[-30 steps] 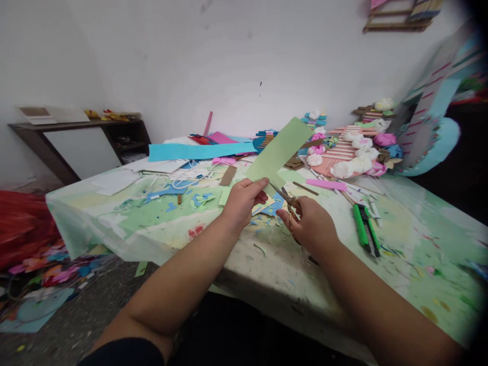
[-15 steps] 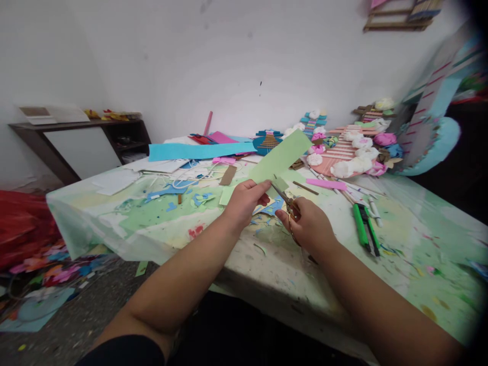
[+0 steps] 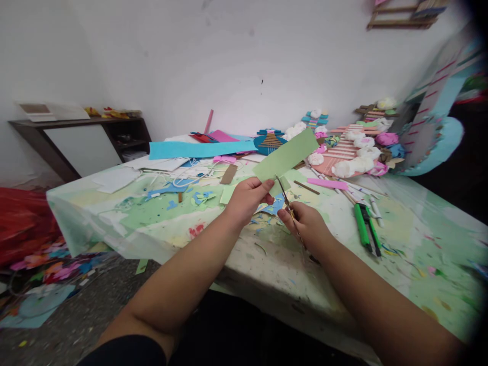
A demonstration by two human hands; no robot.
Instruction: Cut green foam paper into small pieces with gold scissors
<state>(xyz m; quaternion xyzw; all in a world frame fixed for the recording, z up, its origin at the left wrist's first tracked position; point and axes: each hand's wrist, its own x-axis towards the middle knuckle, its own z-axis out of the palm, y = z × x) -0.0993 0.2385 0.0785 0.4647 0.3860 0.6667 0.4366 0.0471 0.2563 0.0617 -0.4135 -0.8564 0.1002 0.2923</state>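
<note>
My left hand [image 3: 249,201] pinches the lower end of a long light green paper strip [image 3: 287,154], which slants up to the right above the table. My right hand [image 3: 307,226] is closed around the handles of a pair of scissors [image 3: 285,194]. The blades point up and to the left, with their tips at the lower edge of the green strip, close to my left fingertips. A smaller green piece [image 3: 281,187] shows behind the blades; whether it is joined to the strip I cannot tell. Blue paper scraps [image 3: 275,204] lie beneath my hands.
A green utility knife [image 3: 366,229] lies to the right beside several white markers [image 3: 375,207]. Behind are a blue paper strip [image 3: 202,149], a blue guitar-shaped craft [image 3: 269,141] and a peach one [image 3: 337,157] with paper flowers. The cloth-covered table's front edge [image 3: 267,264] runs below my hands.
The scissors have turned in my right hand, so the gold handle loops now show edge-on. The green strip has tilted slightly and shifted a little right.
</note>
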